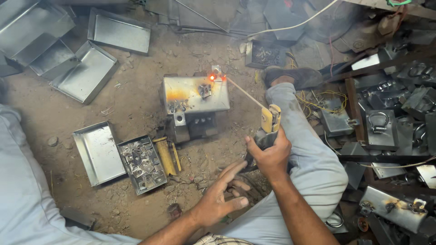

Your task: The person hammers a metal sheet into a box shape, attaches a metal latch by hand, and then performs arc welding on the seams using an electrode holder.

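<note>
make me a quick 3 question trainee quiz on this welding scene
1. True or false: the right hand grips the electrode holder.
2. Where does the rod tip glow? A) at the top edge of the metal box B) in the tray of small parts C) on the shoe
3. Fill in: the left hand is open, fingers spread, and holds ____.

Key: 1 true; 2 A; 3 nothing
</note>
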